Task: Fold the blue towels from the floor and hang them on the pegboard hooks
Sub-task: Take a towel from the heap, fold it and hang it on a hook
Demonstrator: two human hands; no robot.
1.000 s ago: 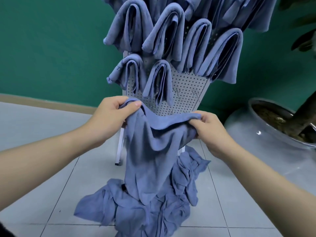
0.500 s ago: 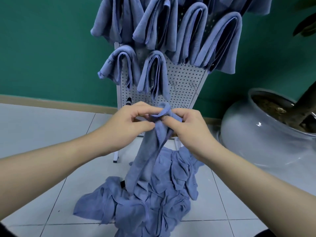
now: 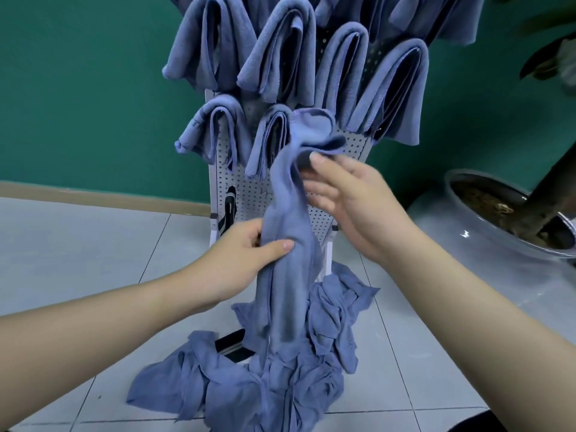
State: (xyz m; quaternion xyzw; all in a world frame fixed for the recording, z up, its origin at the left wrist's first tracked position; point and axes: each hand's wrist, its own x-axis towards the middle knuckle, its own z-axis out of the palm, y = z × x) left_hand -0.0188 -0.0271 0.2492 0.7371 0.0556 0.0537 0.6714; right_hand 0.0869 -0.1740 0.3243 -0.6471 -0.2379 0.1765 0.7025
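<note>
Tiled floor (image 3: 93,260) — both hands gripping towel (image 3: 286,244)

head view, looking forward-down, close on pegboard (image 3: 318,213) and floor (image 3: 78,260).

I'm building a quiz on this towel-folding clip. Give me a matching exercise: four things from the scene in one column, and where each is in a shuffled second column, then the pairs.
Things:
1. left hand
2. right hand
3. towel pile
4. plant pot

Places:
A. crumpled on the floor tiles below the pegboard
B. standing on the floor to the right of the pegboard
C. holding the top of the held towel
D. gripping the held towel lower down

Pairs: 1-D, 2-C, 3-A, 4-B
</note>
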